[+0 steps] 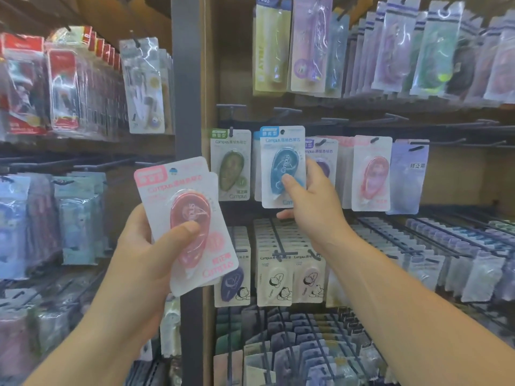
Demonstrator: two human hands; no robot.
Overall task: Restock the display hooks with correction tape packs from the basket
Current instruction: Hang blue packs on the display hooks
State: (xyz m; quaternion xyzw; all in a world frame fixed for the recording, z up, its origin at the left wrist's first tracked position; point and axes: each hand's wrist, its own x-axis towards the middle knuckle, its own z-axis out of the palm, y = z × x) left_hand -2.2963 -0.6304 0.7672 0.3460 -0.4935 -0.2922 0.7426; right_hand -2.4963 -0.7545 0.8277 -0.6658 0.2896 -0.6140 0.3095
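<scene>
A: Your right hand point(309, 201) pinches the blue correction tape pack point(281, 162) by its lower half, thumb on the front of the blister and fingers behind the card. You hold it upright against the middle row of the display, between the green pack point(230, 165) and the purple pack point(323, 151).

B: The hole at its top sits at hook height, but I cannot tell whether a hook passes through it. Another blue card edge shows just behind it, on its left.

A: Your left hand point(145, 252) grips the pink correction tape packs point(192, 218), thumb across the red dispenser and fingers curled behind. A second card edge shows behind the front one, so you hold at least two. They are tilted, tops leaning left.

B: They sit lower than the blue one and to its left, in front of the grey upright post point(186, 93) and well apart from any hook.

A: Farther right on that middle row hang a pink pack point(372, 174) and a lavender pack point(408, 176), each on its own hook.

B: Above the row, black hooks point(231, 107) stick out toward you. Below it, packs with cartoon figures point(274, 280) hang in dense rows. Left of the post you have red-carded packs point(62, 87) up high and pale blue packs point(75, 218) lower down, both blurred.
</scene>
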